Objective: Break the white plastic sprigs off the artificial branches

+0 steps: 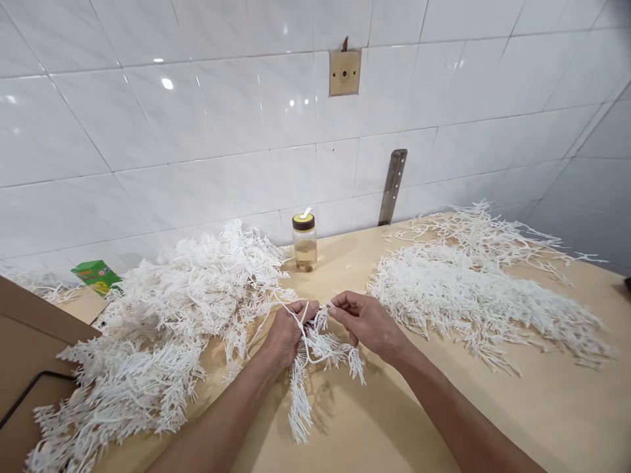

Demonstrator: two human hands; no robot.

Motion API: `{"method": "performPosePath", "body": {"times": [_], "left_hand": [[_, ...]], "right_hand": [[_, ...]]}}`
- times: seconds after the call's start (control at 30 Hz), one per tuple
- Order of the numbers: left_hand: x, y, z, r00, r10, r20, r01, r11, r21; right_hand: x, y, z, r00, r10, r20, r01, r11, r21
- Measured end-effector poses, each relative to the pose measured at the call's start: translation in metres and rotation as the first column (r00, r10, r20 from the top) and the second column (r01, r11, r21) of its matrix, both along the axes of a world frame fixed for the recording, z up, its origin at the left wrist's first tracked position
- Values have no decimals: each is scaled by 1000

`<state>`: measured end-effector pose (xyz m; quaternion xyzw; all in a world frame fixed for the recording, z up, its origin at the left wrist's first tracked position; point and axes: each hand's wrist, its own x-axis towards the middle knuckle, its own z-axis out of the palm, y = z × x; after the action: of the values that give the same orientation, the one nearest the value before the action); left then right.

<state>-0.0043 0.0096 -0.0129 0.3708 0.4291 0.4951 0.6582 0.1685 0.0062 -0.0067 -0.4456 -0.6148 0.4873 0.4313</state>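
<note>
Between my hands is a white artificial branch (300,397) with feathery sprigs hanging down over the table. My left hand (290,328) is closed around its stem, and a thin bare white stem loops out past the fingers. My right hand (367,322) pinches the end of a small white piece at the top of the branch, close to the left fingertips. A large heap of white feathery sprigs (192,289) lies to the left of my hands. Another pile of white sprigs (463,295) spreads out on the right.
A clear jar with a dark-rimmed yellow lid (305,243) stands behind my hands. Thin bare white stems (493,233) lie at the back right. A green box (97,276) and a brown board (34,341) are at the left. A metal strip (393,187) leans on the tiled wall.
</note>
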Motion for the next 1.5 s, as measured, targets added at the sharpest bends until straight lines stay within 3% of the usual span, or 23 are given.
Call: {"method": "performPosePath", "body": {"times": [0.13,0.37,0.53,0.67,0.87,0.97,1.07,1.27,1.5], "left_hand": [[0,-1,1,1000,-7,16,7,1000,5],[-4,-5,6,982,-189,15,187,976,111],[-3,-6,7,982,-168,-89,176,980,94],[0,-9,10,980,-186,-67,191,979,69],[0,-8,8,996,-63,-65,65,998,24],[-1,-8,9,998,18,-60,-17,999,28],[-1,-6,8,992,52,-114,-45,997,65],[1,3,-4,957,152,-247,-91,966,241],[5,-1,-4,940,139,-311,-40,951,306]], "right_hand": [[-2,0,2,998,-44,-37,44,999,-19],[-3,7,-6,984,-143,-103,143,990,-2],[-2,9,-8,983,-115,-141,115,993,-7],[1,8,-5,979,-94,-184,88,995,-40],[5,7,0,968,-18,-250,1,998,-68],[7,7,1,961,-51,-272,13,990,-137],[8,8,2,963,-94,-254,23,963,-270],[6,7,2,981,20,-194,-98,911,-400],[6,8,2,992,22,-126,-63,941,-331]]}}
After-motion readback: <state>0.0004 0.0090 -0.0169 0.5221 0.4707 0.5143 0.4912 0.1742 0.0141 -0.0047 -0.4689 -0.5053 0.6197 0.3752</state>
